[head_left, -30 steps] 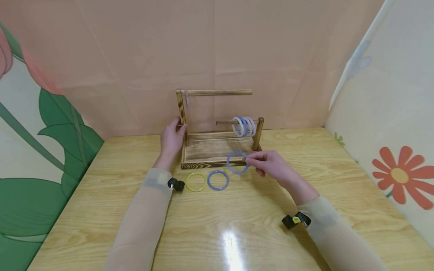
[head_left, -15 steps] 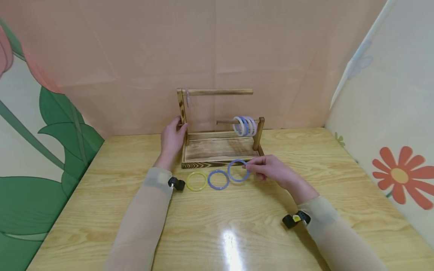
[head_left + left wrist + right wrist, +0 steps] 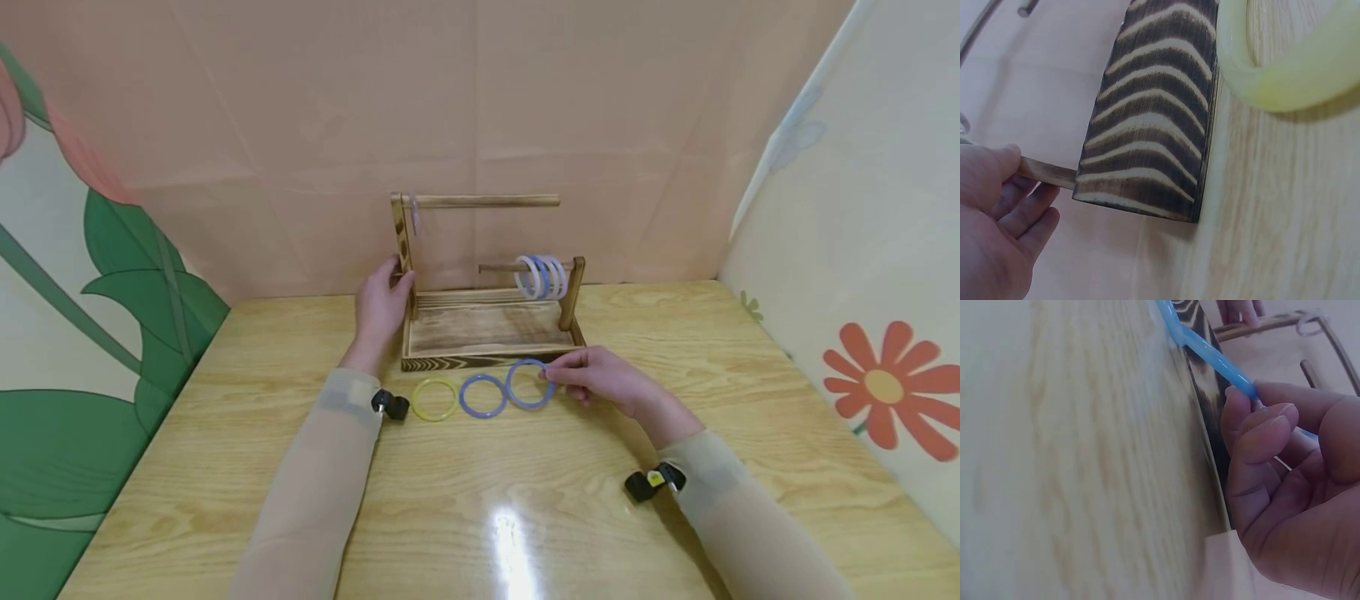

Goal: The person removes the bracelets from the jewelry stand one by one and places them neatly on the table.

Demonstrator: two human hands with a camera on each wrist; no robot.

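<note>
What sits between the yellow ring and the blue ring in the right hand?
Head view: one other blue ring lies flat on the table between the yellow ring and the blue ring that the right hand pinches.

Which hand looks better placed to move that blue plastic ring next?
Probably the right hand: its fingertips already pinch the blue plastic ring on the wooden table. The left hand is busy gripping the wooden rack's upright post.
</note>
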